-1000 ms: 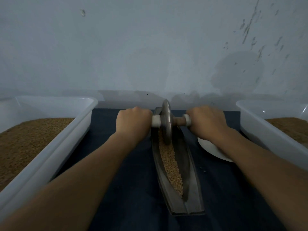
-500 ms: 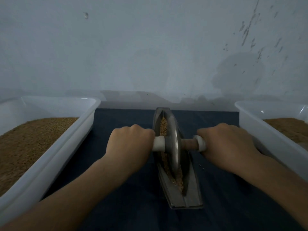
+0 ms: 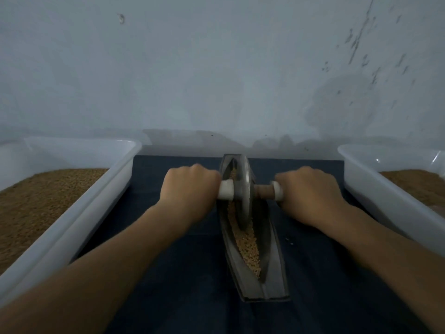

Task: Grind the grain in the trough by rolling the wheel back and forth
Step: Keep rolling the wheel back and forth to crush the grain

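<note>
— While the two white tubs are sitting on the dark surface (image 3: 180,273), what are they holding?
— The left tub (image 3: 72,213) is lying heaped with brown grain (image 3: 36,201); the right tub (image 3: 385,201) is showing the same in its visible corner. Between them, the metal trough (image 3: 272,249) is carrying a strip of grain (image 3: 248,247) along its groove.
— And the wheel (image 3: 244,189)?
— It is standing upright in the trough's far half. The left hand (image 3: 190,189) and the right hand (image 3: 310,191) are flanking it, their fingers (image 3: 204,171) clenching round the axle (image 3: 263,191) ends, knuckles up.
</note>
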